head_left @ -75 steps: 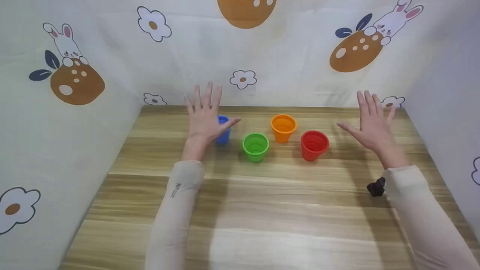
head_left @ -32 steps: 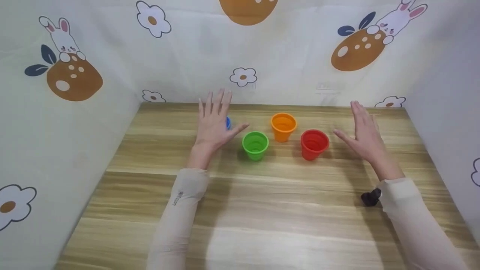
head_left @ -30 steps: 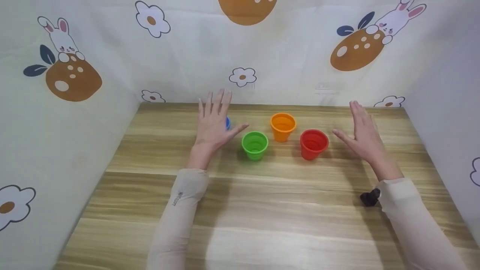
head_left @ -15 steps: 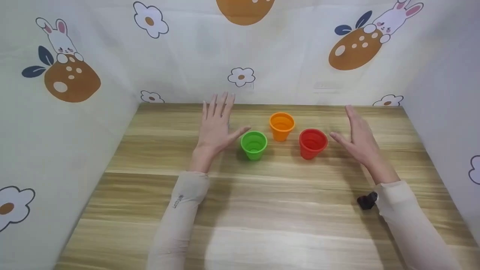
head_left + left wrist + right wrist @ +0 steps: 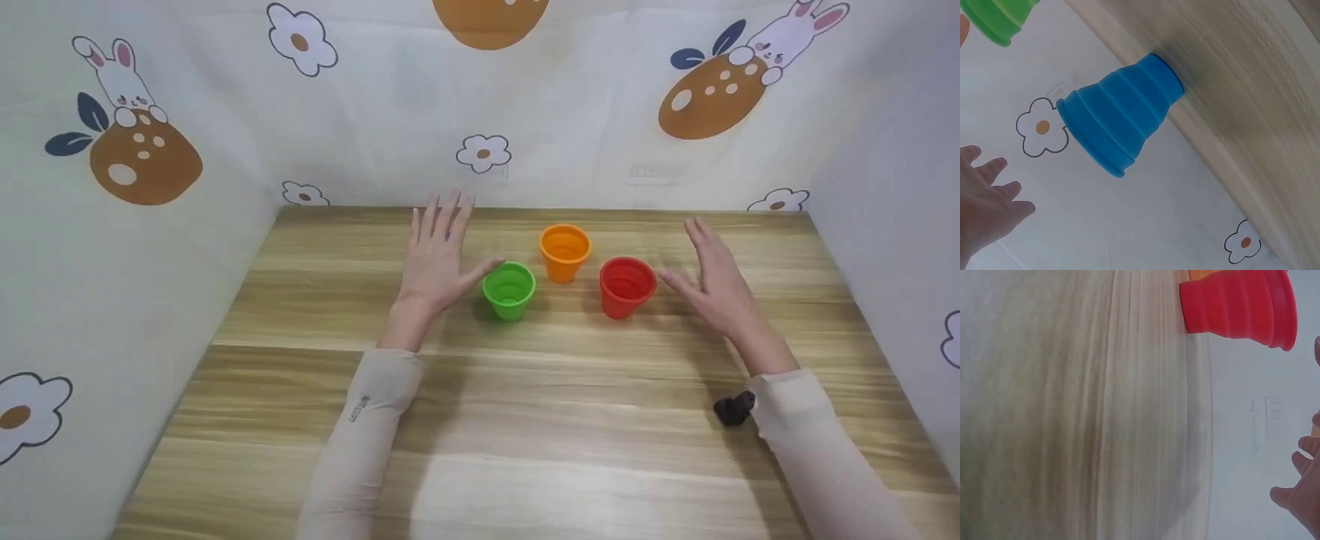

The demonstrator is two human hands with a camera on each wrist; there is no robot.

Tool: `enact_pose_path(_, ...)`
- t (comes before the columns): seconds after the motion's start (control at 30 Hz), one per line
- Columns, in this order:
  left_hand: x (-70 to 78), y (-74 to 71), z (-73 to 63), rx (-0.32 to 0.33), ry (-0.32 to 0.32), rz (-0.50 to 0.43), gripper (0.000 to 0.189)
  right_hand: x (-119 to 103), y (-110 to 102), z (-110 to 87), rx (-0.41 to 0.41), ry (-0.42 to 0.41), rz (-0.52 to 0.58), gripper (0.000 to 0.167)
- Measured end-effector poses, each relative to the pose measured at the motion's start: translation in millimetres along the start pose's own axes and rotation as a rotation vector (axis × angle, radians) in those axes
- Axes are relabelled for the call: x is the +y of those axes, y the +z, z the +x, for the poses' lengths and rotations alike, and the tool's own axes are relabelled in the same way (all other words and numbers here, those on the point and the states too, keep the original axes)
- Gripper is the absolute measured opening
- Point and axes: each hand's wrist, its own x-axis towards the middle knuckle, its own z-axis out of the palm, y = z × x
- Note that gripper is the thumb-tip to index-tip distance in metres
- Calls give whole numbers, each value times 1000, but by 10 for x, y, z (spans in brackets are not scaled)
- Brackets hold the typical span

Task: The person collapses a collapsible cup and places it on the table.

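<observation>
My left hand (image 5: 433, 271), fingers spread, is held over the blue cup (image 5: 1123, 112), which it almost wholly hides in the head view. Its thumb tip overlaps the rim of the green cup (image 5: 509, 291) there. In the left wrist view the blue cup stands upright on the table, apart from the fingers. My right hand (image 5: 720, 289) hovers to the right of the red cup (image 5: 627, 288), thumb pointing toward its rim, palm turned inward. Behind and between the green and red cups stands an orange cup (image 5: 565, 253). Neither hand holds anything.
The wooden table (image 5: 540, 427) ends at a back wall (image 5: 375, 120) covered in printed cloth, with side walls left and right. A small black device (image 5: 733, 409) sits at the right sleeve cuff.
Both hands have come lower and nearer the person, the left drifting right over the blue cup, the right drifting left toward the red cup. The cups have stayed put.
</observation>
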Motion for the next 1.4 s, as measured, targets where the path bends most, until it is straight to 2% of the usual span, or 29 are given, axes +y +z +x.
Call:
enact_pose_path(0.27, 40, 31, -35, 15, -3, -42, 98, -13, 29, -45, -19, 22, 5, 82)
enact_pose_path(0.5, 60, 50, -53, -16, -9, 5, 97, -8, 60, -76, -15, -2, 24, 79)
enact_pose_path(1.0, 134, 105, -76, -19, 25, 30, 95, 11, 133, -143, -32, -2, 60, 78)
enact_pose_path(1.23, 173, 119, -84, -41, 15, 17, 95, -3, 158, -162, -56, -6, 72, 77)
enact_pose_path(1.4, 201, 115, -82, -34, 31, 10, 93, -25, 165, -170, -60, -10, 79, 76)
